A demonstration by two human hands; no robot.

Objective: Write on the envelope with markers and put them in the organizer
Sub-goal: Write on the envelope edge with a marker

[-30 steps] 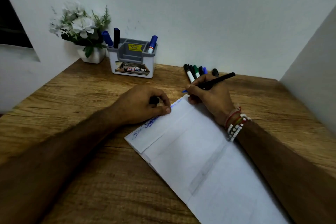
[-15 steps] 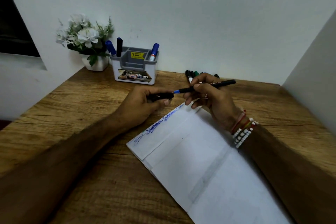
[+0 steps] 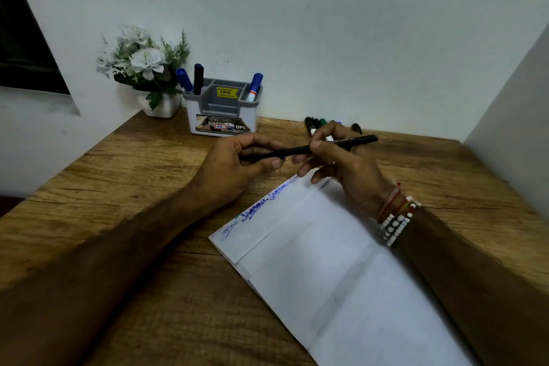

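A long white envelope (image 3: 320, 261) lies slanted on the wooden desk, with blue handwriting along its top left edge. Above its top corner both hands hold one thin black marker (image 3: 344, 143) level. My right hand (image 3: 341, 166) pinches the barrel near the middle. My left hand (image 3: 237, 166) grips the marker's left end, where the cap sits; the tip is hidden inside it. The grey-and-white organizer (image 3: 222, 116) stands against the back wall with two markers in its left slot and a blue-capped one (image 3: 255, 87) in its right slot.
Several loose markers (image 3: 316, 125) lie on the desk behind my right hand. A white pot of pale flowers (image 3: 148, 74) stands left of the organizer. Walls close the desk at the back and right. A dark window is at far left.
My right hand lifted the marker off the envelope and turned it level. My left hand left the envelope and brought the cap onto the blue tip, which is now covered.
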